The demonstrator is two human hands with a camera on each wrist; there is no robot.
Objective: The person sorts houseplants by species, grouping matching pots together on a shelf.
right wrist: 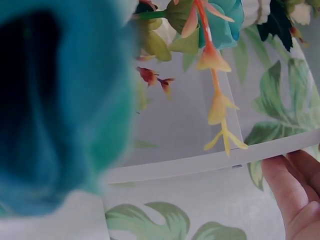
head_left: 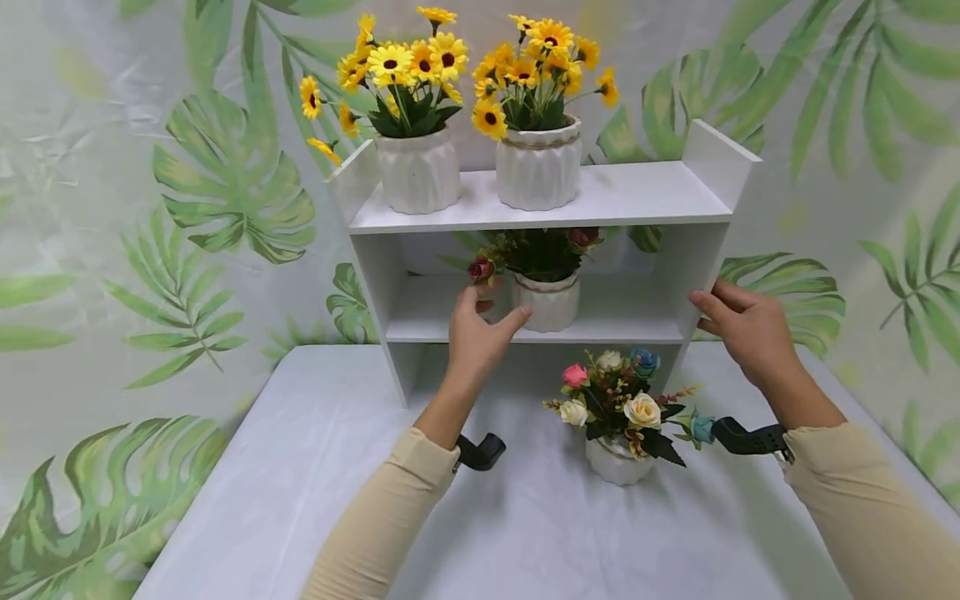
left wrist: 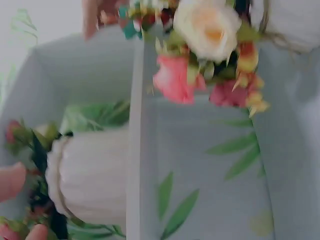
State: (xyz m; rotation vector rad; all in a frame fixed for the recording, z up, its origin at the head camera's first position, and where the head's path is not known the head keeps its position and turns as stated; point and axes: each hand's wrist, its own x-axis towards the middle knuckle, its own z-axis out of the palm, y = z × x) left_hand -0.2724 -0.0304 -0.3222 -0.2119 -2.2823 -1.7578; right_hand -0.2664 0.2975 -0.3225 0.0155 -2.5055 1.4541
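Observation:
On the middle shelf stands a white ribbed pot (head_left: 547, 302) with dark red artificial roses (head_left: 482, 268). My left hand (head_left: 480, 329) is at its left side, thumb overlapping the pot in the head view and fingers behind a rose. Up close, the left wrist view has the thumb (left wrist: 11, 182) and a fingertip apart, near the flowers beside the pot's rim (left wrist: 55, 175). My right hand (head_left: 750, 325) is at the right side panel of the white shelf unit (head_left: 705, 242). Its extended fingers (right wrist: 285, 187) touch the panel's outer side.
Two white pots with yellow daisies, one left (head_left: 418, 175) and one right (head_left: 538, 171), stand on the top shelf. On the table (head_left: 315, 467), before the unit, sits a pot of mixed roses (head_left: 618, 460). A leaf-print cloth (head_left: 232, 175) hangs behind.

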